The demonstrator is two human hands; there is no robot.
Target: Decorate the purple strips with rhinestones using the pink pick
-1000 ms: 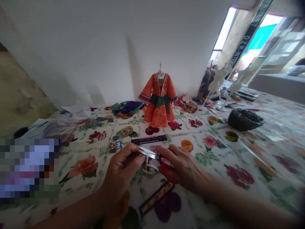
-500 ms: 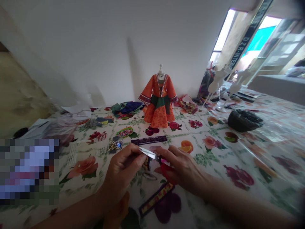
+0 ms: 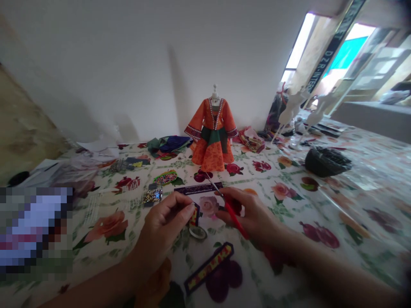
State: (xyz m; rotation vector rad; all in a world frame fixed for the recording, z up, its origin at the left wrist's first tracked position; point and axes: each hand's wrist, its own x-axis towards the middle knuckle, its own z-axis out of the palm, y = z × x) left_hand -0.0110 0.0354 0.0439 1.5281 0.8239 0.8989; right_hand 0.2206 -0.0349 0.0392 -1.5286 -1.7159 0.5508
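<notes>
Pinched in my left hand (image 3: 173,218) is a small patterned fabric strip (image 3: 195,215), red and yellow with a dark edge. My right hand (image 3: 247,211) holds red-handled scissors (image 3: 234,218), their blades pointing up and left, apart from the strip. Just below my left fingertips lies a small round, pale-rimmed object (image 3: 198,232). Nearer to me rests another strip (image 3: 209,268) with a yellow and red pattern and dark border. Beyond my hands lies a dark strip (image 3: 197,188) with rows of white beads.
A miniature orange dress (image 3: 213,137) stands on a small mannequin by the wall. Left of my hands are beads in a small packet (image 3: 153,194) and a dish of colourful beads (image 3: 167,176). A black bag-like bowl (image 3: 327,161) and white mannequins (image 3: 290,109) stand at right.
The scissors have moved away from my left fingertips, to the right, and turned to point upward. My left hand has lowered slightly, still pinching the strip.
</notes>
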